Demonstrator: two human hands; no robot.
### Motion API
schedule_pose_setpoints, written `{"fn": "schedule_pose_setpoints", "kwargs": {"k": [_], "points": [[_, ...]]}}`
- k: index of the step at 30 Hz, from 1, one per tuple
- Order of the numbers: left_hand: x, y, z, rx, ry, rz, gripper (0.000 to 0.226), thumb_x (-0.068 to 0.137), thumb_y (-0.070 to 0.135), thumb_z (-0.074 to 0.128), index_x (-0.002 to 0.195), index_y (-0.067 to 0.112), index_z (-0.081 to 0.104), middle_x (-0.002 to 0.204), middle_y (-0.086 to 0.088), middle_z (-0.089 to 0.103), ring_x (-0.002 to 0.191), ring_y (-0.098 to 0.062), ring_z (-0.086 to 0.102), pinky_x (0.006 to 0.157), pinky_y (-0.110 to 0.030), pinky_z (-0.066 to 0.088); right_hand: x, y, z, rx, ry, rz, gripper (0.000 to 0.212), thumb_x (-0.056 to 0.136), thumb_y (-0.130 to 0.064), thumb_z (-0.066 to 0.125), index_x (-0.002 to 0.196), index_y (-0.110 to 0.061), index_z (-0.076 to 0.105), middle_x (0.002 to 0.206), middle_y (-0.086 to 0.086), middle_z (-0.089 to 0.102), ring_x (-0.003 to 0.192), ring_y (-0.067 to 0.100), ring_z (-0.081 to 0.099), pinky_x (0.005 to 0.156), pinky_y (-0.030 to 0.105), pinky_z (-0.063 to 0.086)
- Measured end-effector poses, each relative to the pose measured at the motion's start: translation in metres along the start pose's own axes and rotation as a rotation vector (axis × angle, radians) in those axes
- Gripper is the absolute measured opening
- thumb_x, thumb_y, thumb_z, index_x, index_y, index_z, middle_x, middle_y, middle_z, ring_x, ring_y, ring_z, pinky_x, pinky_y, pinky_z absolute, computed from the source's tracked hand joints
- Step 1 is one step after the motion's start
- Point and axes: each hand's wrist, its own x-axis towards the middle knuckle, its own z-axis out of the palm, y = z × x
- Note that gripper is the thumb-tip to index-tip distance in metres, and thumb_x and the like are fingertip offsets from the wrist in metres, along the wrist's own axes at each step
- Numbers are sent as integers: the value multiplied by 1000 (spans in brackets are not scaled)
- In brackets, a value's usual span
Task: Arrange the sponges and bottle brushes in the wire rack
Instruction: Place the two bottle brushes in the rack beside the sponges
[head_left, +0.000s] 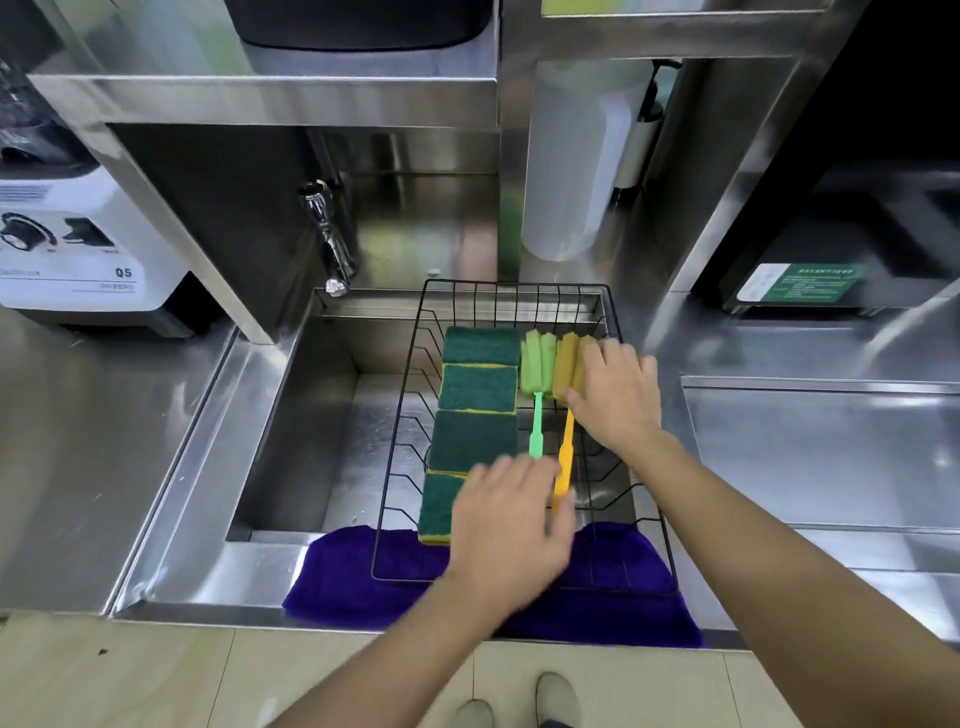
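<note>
A black wire rack (410, 395) sits over the steel sink. Several green-and-yellow sponges (478, 387) lie in a column along its left side. To their right lie a green bottle brush (536, 395) and a yellow bottle brush (565, 447), foam heads at the far end. My right hand (615, 395) rests flat on the yellow brush's head, fingers spread. My left hand (509, 525) hovers over the near end of the rack, fingers apart, covering the nearest sponge's right part and both handle ends. Whether it touches them is hidden.
A purple cloth (343, 582) lies under the rack's near edge on the sink rim. A chrome tap (332, 244) stands at the sink's back left. A white blender base (78, 249) sits left, a dark machine (831, 249) right, a white bottle (571, 171) behind.
</note>
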Motion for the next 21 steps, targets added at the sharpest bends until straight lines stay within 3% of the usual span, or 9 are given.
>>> {"fn": "schedule_pose_setpoints", "kwargs": {"k": [3, 5, 7, 10, 15, 18, 21], "points": [[60, -19, 2, 188, -165, -32, 38, 90, 37, 46, 117, 12, 56, 112, -3, 60, 104, -22, 54, 87, -35, 39, 8, 8, 4, -35, -100, -24, 87, 81, -52, 58, 148, -15, 17, 154, 13, 27, 145, 26, 19, 108, 46, 21], [93, -35, 13, 258, -329, -37, 58, 93, 42, 48, 139, 9, 35, 143, -7, 40, 133, -22, 32, 106, -35, 24, 15, 12, 6, -107, -153, -43, 95, 80, -61, 53, 150, -16, 7, 158, 12, 17, 148, 24, 9, 112, 49, 16], [117, -48, 26, 323, -424, -45, 77, 92, 47, 49, 148, 7, 15, 156, -8, 17, 143, -22, 10, 114, -35, 11, 21, 16, 8, -152, -184, -64, 96, 80, -64, 50, 150, -17, 4, 159, 12, 14, 149, 23, 6, 114, 51, 13], [141, -60, 46, 363, -472, -43, 90, 89, 52, 53, 150, 8, 5, 159, -7, 4, 145, -22, -2, 116, -36, 3, 25, 20, 12, -176, -214, -91, 95, 80, -63, 51, 150, -16, 7, 158, 10, 18, 148, 22, 8, 114, 53, 10], [161, -63, 69, 365, -544, 50, 97, 83, 54, 61, 151, 12, 4, 159, -6, 5, 145, -22, -2, 115, -36, 0, 33, 24, 14, -151, -201, -151, 90, 80, -58, 55, 149, -15, 16, 154, 4, 29, 148, 20, 12, 115, 56, 5], [163, -66, 78, 397, -621, 94, 105, 77, 54, 69, 150, 12, 6, 157, -7, 14, 144, -24, 7, 116, -39, 2, 38, 26, 15, -136, -214, -165, 89, 78, -56, 58, 148, -18, 18, 153, 1, 31, 148, 18, 13, 115, 57, 2], [163, -74, 79, 435, -536, 83, 88, 80, 52, 65, 145, 11, 21, 144, -6, 35, 133, -23, 29, 113, -36, 12, 41, 24, 16, -158, -226, -164, 86, 81, -52, 58, 148, -18, 17, 151, 0, 33, 148, 18, 12, 114, 58, 0]]}}
